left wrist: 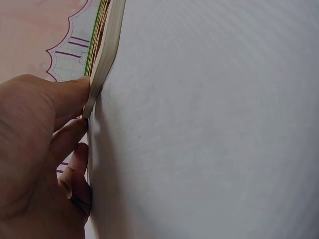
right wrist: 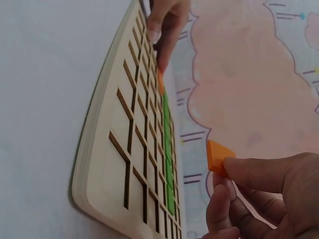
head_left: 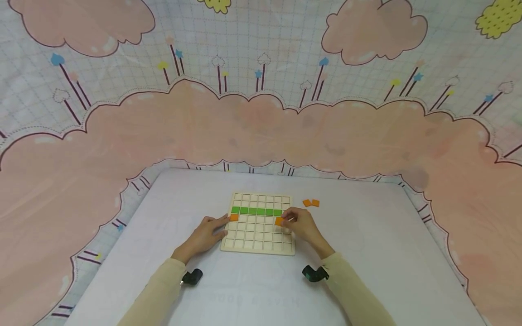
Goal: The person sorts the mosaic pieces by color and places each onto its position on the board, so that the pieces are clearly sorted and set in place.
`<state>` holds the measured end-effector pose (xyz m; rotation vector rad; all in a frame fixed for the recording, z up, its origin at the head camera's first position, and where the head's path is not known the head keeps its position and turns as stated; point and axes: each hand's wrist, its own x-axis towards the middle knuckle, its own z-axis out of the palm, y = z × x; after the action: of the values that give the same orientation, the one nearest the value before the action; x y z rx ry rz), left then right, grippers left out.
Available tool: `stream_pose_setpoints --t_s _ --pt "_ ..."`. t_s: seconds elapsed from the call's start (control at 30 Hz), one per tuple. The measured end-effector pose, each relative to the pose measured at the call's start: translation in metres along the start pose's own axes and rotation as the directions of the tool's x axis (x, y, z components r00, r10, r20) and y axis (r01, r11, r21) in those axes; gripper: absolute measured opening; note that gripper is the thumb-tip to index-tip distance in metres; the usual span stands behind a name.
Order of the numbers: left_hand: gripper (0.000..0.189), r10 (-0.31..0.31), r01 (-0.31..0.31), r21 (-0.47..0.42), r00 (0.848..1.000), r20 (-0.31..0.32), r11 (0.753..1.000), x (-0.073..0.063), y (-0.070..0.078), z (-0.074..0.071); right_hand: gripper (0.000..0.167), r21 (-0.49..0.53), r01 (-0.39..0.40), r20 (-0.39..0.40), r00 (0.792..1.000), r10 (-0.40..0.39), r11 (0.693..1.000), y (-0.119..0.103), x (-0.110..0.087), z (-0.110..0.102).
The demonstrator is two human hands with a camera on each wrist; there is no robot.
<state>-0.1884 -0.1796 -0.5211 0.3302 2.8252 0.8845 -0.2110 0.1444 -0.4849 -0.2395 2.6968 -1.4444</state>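
Note:
A pale wooden grid board [head_left: 257,246] lies flat, with a row of green square tiles [head_left: 253,211] across it. Below that row, an orange tile [head_left: 234,217] sits in the left column. My left hand [head_left: 208,233] rests at the board's left edge, thumb and fingers apart. In the left wrist view its thumb [left wrist: 75,94] touches the board's side. Over the right part of the board, my right hand [head_left: 302,224] pinches another orange square tile [right wrist: 219,157] between thumb and fingers, raised off the grid in the right wrist view.
Two loose orange tiles [head_left: 311,203] lie on the white table [head_left: 359,253] just beyond the board's upper right corner. A printed cloth with clouds [head_left: 375,31] hangs behind and around the table. Dark devices [head_left: 315,273] are worn at both wrists.

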Motion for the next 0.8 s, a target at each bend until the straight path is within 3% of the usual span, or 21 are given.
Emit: stream_pose_setpoints --t_s 0.27,0.8 --pt "0.052 0.006 -0.006 0.005 1.000 -0.001 1.000 0.000 -0.001 0.002 0.008 0.014 0.001 0.051 0.999 -0.002 1.000 -0.006 0.003 0.014" --pt "0.053 -0.017 0.017 0.008 1.000 0.004 1.000 0.001 -0.001 0.002 0.009 0.056 -0.001 0.072 0.997 -0.003 0.998 -0.019 0.016 0.039"
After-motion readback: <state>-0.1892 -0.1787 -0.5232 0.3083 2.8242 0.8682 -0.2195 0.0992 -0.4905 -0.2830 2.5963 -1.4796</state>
